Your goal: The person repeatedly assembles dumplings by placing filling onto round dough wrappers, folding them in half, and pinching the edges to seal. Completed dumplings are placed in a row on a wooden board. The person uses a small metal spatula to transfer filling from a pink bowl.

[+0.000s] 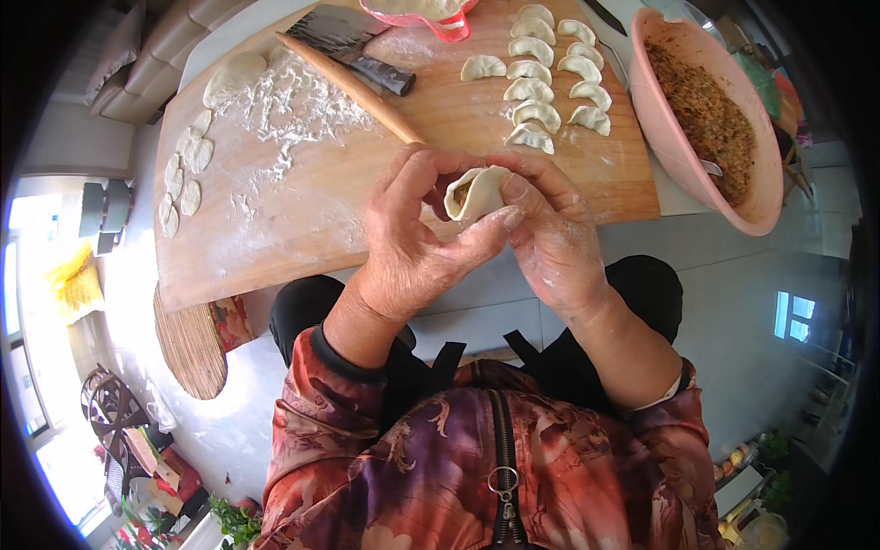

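Observation:
Between my two hands is a dumpling, its wrapper folded over and pinched on the right, while brown filling shows at the open left end. My left hand steadies it, the thumb along the lower edge. With thumb and fingers, my right hand presses the wrapper's right side. Both hands are above the front edge of a floured wooden board. Beyond them, folded dumplings lie in rows. To the right, a pink bowl holds minced filling and a spoon.
A wooden rolling pin lies across the board near a cleaver. Flattened dough pieces and a dough lump are at the left, beside scattered flour. A red-rimmed bowl stands at the back. Below the board's left corner is a woven stool.

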`<state>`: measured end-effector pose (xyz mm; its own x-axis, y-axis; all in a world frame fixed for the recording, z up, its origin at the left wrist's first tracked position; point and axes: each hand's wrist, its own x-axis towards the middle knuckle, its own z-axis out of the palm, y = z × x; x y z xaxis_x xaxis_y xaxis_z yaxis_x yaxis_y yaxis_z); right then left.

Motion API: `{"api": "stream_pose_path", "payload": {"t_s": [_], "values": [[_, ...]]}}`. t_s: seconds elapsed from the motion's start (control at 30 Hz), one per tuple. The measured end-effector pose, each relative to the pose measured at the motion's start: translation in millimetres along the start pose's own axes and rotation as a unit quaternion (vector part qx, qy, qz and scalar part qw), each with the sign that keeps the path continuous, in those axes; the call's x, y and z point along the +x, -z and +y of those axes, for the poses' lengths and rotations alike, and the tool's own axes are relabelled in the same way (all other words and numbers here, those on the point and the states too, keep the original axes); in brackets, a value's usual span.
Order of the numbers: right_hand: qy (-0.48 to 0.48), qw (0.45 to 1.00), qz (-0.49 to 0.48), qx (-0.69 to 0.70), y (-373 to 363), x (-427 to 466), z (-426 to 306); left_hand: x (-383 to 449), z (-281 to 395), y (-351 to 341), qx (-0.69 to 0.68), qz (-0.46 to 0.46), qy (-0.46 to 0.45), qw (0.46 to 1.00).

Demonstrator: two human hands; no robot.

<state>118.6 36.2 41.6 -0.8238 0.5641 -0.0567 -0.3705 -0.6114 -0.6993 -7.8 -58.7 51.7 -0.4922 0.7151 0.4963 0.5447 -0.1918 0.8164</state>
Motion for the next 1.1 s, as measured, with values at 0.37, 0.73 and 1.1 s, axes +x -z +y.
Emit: {"api": "stream_pose_path", "payload": {"t_s": [0.37, 0.73, 1.1], "values": [[0.039, 0.987, 0.007, -0.157, -4.5, -0.6, -1.3, -6.3, 6.4, -0.4, 0.000, -0.056, 0.123, 0.991], [0.179, 0.877, -0.064, -0.441, -0.5, 7.4, -4.2, -2.9, 23.8, -3.8, -0.243, -0.042, 0.351, 0.903], [0.133, 0.893, -0.116, -0.414, -8.3, 3.8, -10.4, -14.7, 28.3, -12.0, -0.269, -0.059, 0.268, 0.923]]}}
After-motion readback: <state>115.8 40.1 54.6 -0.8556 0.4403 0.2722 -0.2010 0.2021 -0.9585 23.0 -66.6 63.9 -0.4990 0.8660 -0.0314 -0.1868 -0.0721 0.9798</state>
